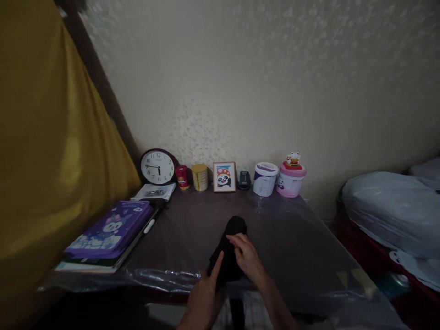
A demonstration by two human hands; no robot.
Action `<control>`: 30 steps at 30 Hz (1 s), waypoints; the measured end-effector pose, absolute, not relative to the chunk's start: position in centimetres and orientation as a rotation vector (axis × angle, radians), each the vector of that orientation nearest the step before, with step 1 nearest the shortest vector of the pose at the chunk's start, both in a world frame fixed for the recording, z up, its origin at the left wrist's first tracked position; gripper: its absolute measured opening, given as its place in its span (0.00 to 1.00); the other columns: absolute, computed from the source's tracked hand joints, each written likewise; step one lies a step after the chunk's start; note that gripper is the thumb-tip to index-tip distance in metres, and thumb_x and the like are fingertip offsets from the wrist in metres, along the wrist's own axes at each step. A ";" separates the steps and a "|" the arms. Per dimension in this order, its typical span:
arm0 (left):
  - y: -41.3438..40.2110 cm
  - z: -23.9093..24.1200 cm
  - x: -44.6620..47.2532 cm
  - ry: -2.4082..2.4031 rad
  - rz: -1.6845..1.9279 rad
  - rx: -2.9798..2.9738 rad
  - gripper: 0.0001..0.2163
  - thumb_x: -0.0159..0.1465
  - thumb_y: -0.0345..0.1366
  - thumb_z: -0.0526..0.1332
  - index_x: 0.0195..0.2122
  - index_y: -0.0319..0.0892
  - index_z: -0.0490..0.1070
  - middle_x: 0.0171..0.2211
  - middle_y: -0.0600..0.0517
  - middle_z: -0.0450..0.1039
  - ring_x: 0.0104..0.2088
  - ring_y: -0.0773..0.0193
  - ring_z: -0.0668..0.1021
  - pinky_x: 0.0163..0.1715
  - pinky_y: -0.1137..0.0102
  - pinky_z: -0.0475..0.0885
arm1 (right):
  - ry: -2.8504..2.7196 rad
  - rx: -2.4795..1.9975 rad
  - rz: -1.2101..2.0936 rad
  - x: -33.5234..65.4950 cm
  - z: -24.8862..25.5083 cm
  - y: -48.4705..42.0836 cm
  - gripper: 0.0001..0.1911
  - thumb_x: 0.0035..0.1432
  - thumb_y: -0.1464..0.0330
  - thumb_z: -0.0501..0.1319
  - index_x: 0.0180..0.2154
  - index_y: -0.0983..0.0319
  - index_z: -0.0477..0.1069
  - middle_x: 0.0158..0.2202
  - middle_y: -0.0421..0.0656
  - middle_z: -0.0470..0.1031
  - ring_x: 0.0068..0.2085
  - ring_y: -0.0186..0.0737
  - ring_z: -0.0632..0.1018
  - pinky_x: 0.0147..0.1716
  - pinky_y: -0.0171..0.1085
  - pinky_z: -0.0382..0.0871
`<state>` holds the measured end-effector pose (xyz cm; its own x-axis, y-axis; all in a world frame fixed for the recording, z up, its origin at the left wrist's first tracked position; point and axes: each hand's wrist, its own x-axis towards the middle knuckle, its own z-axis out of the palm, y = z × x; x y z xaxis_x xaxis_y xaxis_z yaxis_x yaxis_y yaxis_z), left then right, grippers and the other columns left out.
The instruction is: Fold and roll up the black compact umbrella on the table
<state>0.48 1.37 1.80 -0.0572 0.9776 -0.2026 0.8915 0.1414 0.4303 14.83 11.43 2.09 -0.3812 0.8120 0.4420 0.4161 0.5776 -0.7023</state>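
A long black bundle (234, 225), rounded at its far end, lies slantwise over the table's front edge; it looks like dark folded cloth, and its exact kind cannot be told. My left hand (206, 291) grips its near left side, the index finger stretched along it and the other fingers hidden. My right hand (248, 257) rests on its upper right side, with thumb and fingers bent together at the surface. Whatever the right fingertips pinch is too dark to make out. A dark strap (237, 313) hangs below the table edge between my forearms.
Along the wall stand a clock (158, 167), red tin (182, 178), yellow tin (199, 178), panda picture frame (224, 177), small dark device (244, 179), white tub (265, 179) and pink-lidded tub (291, 181). A purple case (112, 229) tops a stack at left, beside a white pen (149, 226).
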 end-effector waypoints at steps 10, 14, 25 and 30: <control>1.8 0.6 -1.7 1.676 0.721 1.538 0.37 0.56 0.30 0.56 0.63 0.51 0.36 0.52 0.54 0.69 0.49 0.67 0.73 0.47 0.74 0.64 | -1.473 -1.318 0.712 22.9 -2.2 14.1 0.14 0.49 0.63 0.54 0.33 0.61 0.74 0.33 0.46 0.78 0.35 0.44 0.77 0.37 0.42 0.69; 1.5 0.4 -1.4 1.727 0.737 1.551 0.39 0.56 0.31 0.56 0.63 0.48 0.31 0.49 0.51 0.72 0.47 0.65 0.74 0.45 0.72 0.65 | -1.480 -1.313 0.749 23.0 -2.7 13.9 0.13 0.49 0.63 0.54 0.33 0.60 0.74 0.33 0.45 0.78 0.36 0.44 0.77 0.38 0.41 0.68; 1.0 1.3 -0.3 1.935 0.453 1.713 0.37 0.59 0.31 0.53 0.63 0.49 0.29 0.48 0.46 0.70 0.43 0.60 0.76 0.39 0.72 0.66 | -1.519 -1.336 0.742 22.8 -2.7 13.7 0.13 0.49 0.64 0.53 0.31 0.59 0.74 0.34 0.44 0.78 0.37 0.44 0.77 0.40 0.43 0.69; 0.9 1.4 -0.6 1.940 0.352 1.765 0.32 0.61 0.31 0.50 0.63 0.54 0.36 0.46 0.48 0.72 0.43 0.60 0.76 0.41 0.70 0.67 | -1.531 -1.327 0.727 22.8 -2.8 13.7 0.12 0.49 0.65 0.53 0.31 0.58 0.74 0.35 0.44 0.78 0.37 0.44 0.77 0.40 0.43 0.68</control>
